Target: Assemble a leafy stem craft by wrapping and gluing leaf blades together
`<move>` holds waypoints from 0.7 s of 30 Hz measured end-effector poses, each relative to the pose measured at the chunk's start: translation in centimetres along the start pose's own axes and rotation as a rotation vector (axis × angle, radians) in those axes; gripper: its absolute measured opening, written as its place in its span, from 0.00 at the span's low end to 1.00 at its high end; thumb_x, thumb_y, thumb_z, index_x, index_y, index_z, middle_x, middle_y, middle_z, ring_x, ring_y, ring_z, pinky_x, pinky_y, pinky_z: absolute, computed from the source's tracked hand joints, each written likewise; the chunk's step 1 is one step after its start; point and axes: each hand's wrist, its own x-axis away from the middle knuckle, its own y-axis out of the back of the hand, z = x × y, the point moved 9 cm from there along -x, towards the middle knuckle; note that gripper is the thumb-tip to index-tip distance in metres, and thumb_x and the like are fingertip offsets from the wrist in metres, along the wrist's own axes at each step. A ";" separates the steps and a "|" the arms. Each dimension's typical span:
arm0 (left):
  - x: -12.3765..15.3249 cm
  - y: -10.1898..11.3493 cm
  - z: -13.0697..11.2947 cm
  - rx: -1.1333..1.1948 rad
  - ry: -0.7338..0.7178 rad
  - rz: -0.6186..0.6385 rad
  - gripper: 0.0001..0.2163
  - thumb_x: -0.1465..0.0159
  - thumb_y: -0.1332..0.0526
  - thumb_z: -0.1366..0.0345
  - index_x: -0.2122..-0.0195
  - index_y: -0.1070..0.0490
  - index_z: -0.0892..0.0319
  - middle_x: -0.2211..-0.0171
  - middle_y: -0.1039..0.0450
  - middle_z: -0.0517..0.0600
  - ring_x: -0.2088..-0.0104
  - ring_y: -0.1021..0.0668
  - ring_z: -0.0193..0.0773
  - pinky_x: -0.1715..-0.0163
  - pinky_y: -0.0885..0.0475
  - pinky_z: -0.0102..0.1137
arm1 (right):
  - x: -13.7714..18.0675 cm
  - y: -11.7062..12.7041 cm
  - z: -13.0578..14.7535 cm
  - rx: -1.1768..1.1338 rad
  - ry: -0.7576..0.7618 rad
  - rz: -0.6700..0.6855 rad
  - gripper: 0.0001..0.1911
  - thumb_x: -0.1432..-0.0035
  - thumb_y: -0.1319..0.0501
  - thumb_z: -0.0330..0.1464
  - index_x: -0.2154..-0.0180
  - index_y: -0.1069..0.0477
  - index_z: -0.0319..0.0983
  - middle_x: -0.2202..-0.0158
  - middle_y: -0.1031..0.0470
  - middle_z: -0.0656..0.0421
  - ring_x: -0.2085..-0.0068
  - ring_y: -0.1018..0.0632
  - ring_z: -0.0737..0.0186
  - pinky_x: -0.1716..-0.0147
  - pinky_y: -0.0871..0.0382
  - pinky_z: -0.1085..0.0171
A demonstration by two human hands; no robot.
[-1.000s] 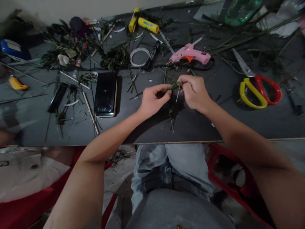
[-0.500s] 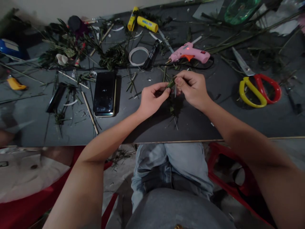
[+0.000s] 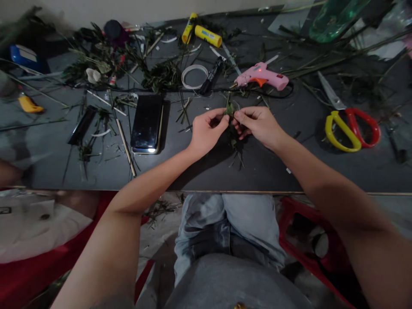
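Over the table, my left hand (image 3: pixel 210 128) pinches a small folded green leaf piece (image 3: pixel 229 109) between thumb and forefinger. Close by on its right, my right hand (image 3: pixel 257 123) has thumb and forefinger pressed together on a thin pale strand (image 3: pixel 238 105) that curves beside the leaf piece. Its other fingers are curled, and the strand's far end cannot be made out. Below the hands lie dark green plant scraps (image 3: pixel 236 150). Beyond them rest a pink hot glue gun (image 3: pixel 262 76) with a lit red light and a coil of white wire (image 3: pixel 195 77).
Scissors (image 3: pixel 349 124) with yellow and red handles lie at right. Stacked phones (image 3: pixel 147 122), a thin stick (image 3: pixel 125 146) and plant cuttings (image 3: pixel 161 76) are at left. Yellow glue sticks (image 3: pixel 208 36) lie at the back. A neighbouring person's arm (image 3: pixel 9 172) shows at the left edge.
My right hand has dropped slightly and its fingers now point more to the left. The leaf piece has turned more upright, and the pale strand now curves. The view has shifted a little.
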 end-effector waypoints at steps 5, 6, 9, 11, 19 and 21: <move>-0.2 0.5 0.1 0.073 0.006 -0.013 0.14 0.34 0.36 0.52 0.56 0.20 0.55 0.62 0.17 0.50 0.59 0.17 0.38 0.56 0.21 0.35 | 0.1 0.8 1.4 0.174 0.041 0.081 0.27 0.50 0.29 0.57 0.76 0.25 0.40 0.79 0.27 0.59 0.78 0.29 0.68 0.79 0.32 0.66; -0.2 0.4 0.0 0.088 0.008 -0.006 0.15 0.34 0.36 0.51 0.56 0.19 0.55 0.62 0.17 0.50 0.60 0.17 0.38 0.56 0.21 0.35 | 0.1 1.0 1.8 0.212 0.060 0.105 0.26 0.49 0.29 0.57 0.76 0.24 0.40 0.78 0.26 0.58 0.77 0.29 0.67 0.77 0.32 0.65; -0.1 0.0 -0.3 0.103 0.019 0.023 0.16 0.34 0.36 0.49 0.57 0.19 0.56 0.62 0.16 0.50 0.61 0.17 0.37 0.56 0.21 0.34 | 0.3 1.5 3.0 0.360 0.183 0.069 0.21 0.48 0.28 0.52 0.72 0.20 0.40 0.72 0.20 0.55 0.72 0.24 0.62 0.69 0.29 0.61; 0.1 -0.2 -0.4 0.092 0.025 0.031 0.16 0.35 0.35 0.50 0.57 0.19 0.56 0.64 0.16 0.50 0.62 0.17 0.37 0.58 0.21 0.33 | 0.4 2.0 3.8 0.379 0.286 -0.050 0.18 0.47 0.28 0.49 0.67 0.18 0.40 0.65 0.17 0.54 0.66 0.21 0.59 0.65 0.28 0.60; 0.8 -0.5 -0.8 0.001 0.043 0.021 0.12 0.36 0.33 0.57 0.57 0.17 0.56 0.68 0.17 0.47 0.66 0.18 0.35 0.64 0.22 0.30 | 0.6 1.6 3.1 0.249 0.359 -0.233 0.21 0.50 0.27 0.51 0.69 0.23 0.41 0.70 0.22 0.58 0.68 0.24 0.62 0.67 0.28 0.61; 0.7 -0.5 -1.0 0.011 0.047 0.030 0.13 0.36 0.33 0.55 0.56 0.17 0.56 0.66 0.16 0.47 0.65 0.18 0.35 0.62 0.22 0.30 | 0.6 1.6 3.1 0.241 0.361 -0.243 0.22 0.51 0.27 0.52 0.69 0.24 0.41 0.70 0.23 0.58 0.68 0.24 0.63 0.68 0.29 0.62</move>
